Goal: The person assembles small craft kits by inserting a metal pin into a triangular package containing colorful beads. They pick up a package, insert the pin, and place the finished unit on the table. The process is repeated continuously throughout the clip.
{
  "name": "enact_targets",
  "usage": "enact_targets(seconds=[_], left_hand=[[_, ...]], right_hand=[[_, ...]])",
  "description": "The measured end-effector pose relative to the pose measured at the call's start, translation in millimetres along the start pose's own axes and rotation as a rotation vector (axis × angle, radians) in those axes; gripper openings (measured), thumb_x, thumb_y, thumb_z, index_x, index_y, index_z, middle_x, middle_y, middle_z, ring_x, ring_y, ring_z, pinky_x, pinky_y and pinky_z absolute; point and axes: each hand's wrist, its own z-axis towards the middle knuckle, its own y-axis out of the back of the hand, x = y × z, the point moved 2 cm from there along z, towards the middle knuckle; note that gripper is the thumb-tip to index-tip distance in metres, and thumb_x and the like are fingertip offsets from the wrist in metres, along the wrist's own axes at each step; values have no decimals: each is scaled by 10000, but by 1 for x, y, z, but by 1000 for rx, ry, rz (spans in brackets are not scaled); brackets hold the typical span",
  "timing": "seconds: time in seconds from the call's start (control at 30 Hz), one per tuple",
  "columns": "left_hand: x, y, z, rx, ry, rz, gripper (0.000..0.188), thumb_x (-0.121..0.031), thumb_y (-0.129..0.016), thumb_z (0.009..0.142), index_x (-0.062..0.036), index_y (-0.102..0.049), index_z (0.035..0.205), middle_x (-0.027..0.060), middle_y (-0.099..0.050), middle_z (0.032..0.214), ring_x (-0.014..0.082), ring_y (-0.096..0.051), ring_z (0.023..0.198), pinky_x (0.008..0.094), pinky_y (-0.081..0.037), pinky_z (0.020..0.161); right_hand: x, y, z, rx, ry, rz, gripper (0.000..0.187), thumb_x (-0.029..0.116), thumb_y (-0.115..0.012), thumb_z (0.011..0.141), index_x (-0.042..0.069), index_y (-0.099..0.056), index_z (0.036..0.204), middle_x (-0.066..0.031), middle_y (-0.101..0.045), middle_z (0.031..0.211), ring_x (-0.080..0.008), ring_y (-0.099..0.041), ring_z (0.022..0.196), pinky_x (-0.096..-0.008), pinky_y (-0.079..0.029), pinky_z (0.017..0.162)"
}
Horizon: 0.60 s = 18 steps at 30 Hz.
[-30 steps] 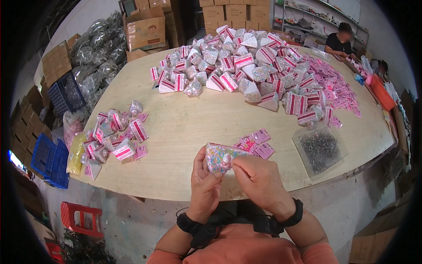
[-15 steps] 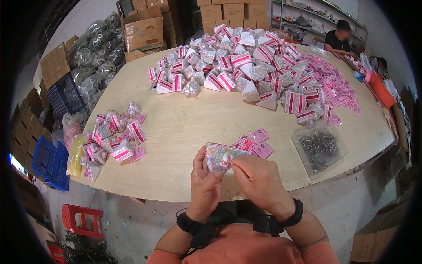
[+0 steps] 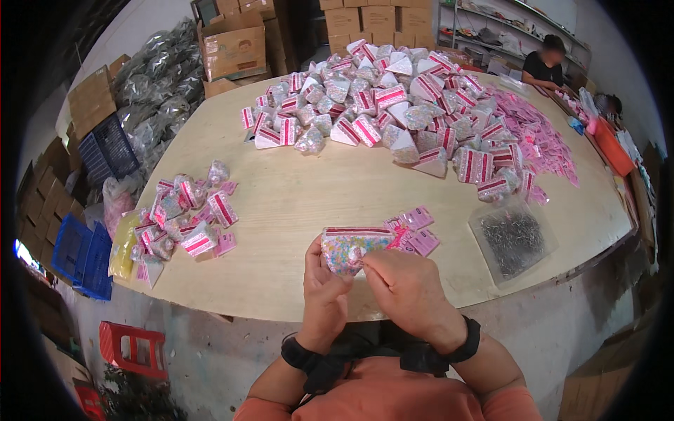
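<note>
My left hand [image 3: 326, 288] grips a cake-slice-shaped toy [image 3: 344, 254] by its left end, thumb toward me. Multicoloured dots cover its top face, and a pink and dark red striped side runs along the far edge. On the near side sits a small whitish-pink knob [image 3: 356, 257]. My right hand [image 3: 407, 281] is closed in a pinch right beside that knob; whatever lies between its fingertips is hidden. Just beyond my right hand, several pink cards [image 3: 421, 231] lie on the table, partly covered by the toy and fingers.
A big heap of similar cake-slice toys [image 3: 365, 98] covers the table's far side, with a pile of pink cards [image 3: 537, 133] beside it. A clear tray of small metal pieces [image 3: 516, 238] stands right. More toys with cards [image 3: 186, 217] lie left. Someone [image 3: 544, 63] sits at the far right.
The toy has turned slightly in my left hand, so more of its striped side shows. Both hands have shifted a little; the right stays pinched by the knob.
</note>
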Motion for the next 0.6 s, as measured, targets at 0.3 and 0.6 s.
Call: enact_targets(seconds=[0.3, 0.6], left_hand=[[-7, 28, -7, -58, 66, -50, 611, -150, -665, 793, -17, -303, 1266, 83, -494, 1162, 174, -493, 1080, 311, -390, 941], [-11, 33, -14, -88, 137, -302, 515, -227, -653, 817, -50, -404, 1231, 61, -523, 1152, 163, -518, 1052, 319, -425, 909]], right_hand=[[17, -17, 11, 102, 17, 135, 44, 66, -549, 790, 28, -565, 807, -143, -548, 677, -318, -556, 617, -379, -425, 535], [22, -19, 13, 80, 35, 199, 72, 91, -554, 799, 20, -553, 807, -142, -548, 682, -314, -556, 614, -375, -422, 530]])
